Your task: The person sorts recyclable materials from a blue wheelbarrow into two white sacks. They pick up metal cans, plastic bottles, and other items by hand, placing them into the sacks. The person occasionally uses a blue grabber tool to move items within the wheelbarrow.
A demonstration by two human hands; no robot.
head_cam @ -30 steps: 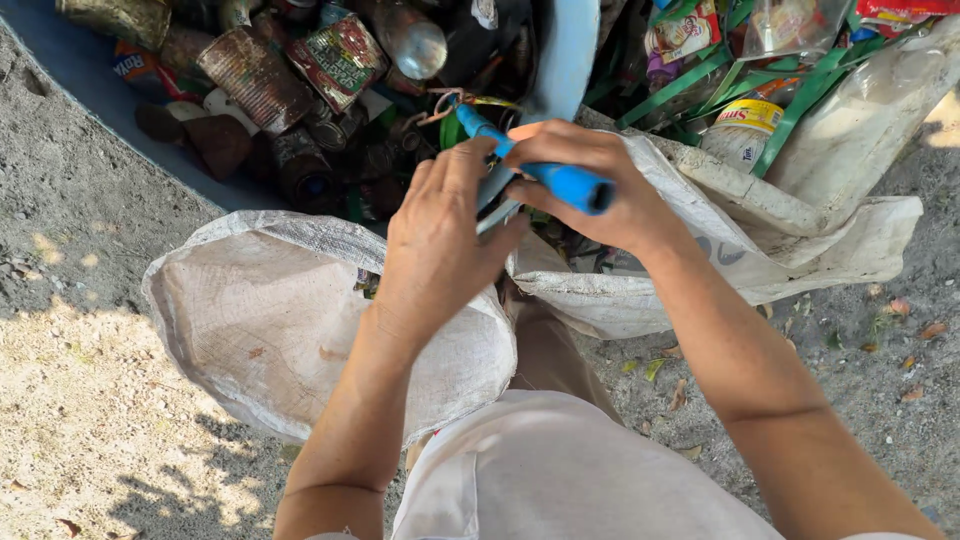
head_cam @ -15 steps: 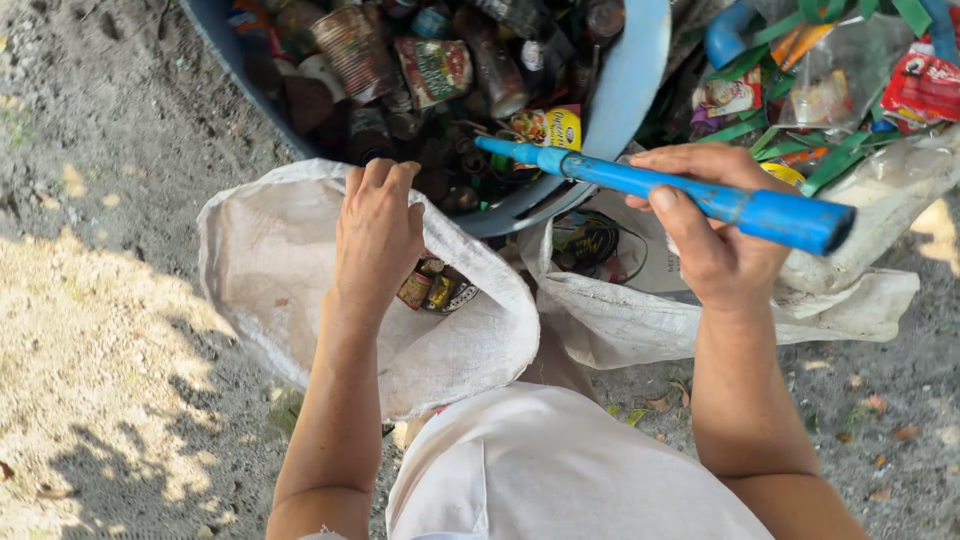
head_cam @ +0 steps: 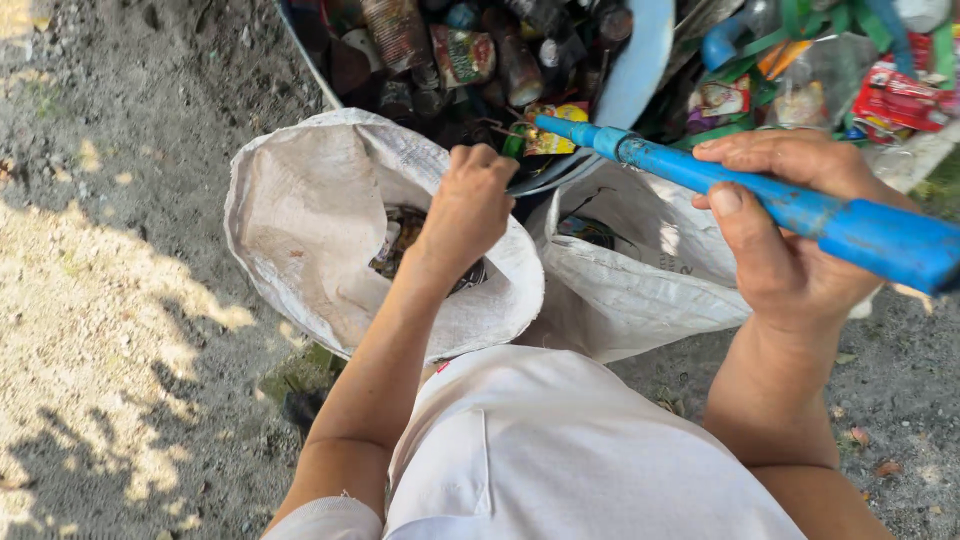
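The right hand gripped a long blue plastic pipe. The left hand, fingers curled closed, hovered over the open white woven sack beneath it.

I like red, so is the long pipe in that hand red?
No, the long plastic pipe held in the right hand is blue.
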